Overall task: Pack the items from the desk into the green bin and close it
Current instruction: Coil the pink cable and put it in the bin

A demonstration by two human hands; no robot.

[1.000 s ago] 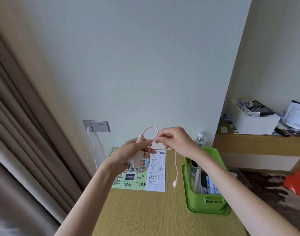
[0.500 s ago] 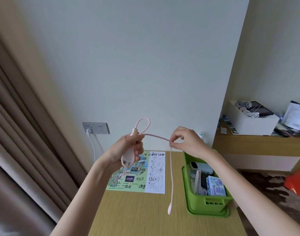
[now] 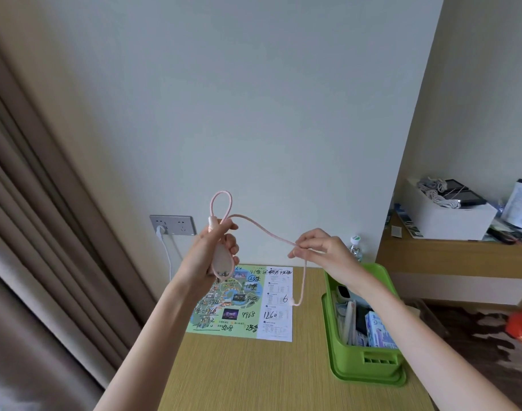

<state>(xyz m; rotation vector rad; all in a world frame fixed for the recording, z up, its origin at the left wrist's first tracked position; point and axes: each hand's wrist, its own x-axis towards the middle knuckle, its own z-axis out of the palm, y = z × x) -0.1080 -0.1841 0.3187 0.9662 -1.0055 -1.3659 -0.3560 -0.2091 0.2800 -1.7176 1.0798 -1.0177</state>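
My left hand grips a pale pink charger plug, held up above the desk. Its pink cable loops above that hand and runs right to my right hand, which pinches it. The cable's free end hangs below my right hand over the leaflet. The green bin stands open on the desk's right side under my right forearm, with a white device, a blue box and other small items inside. A printed map leaflet with handwriting lies flat on the desk.
The wooden desk meets the wall, where a socket holds a white plug and cord. A water bottle stands behind the bin. Curtains hang at left. A side shelf at right carries a white box of cables.
My hands have drawn apart, stretching the cable between them. The hanging end has shortened and risen. The loop above my left hand stands taller.
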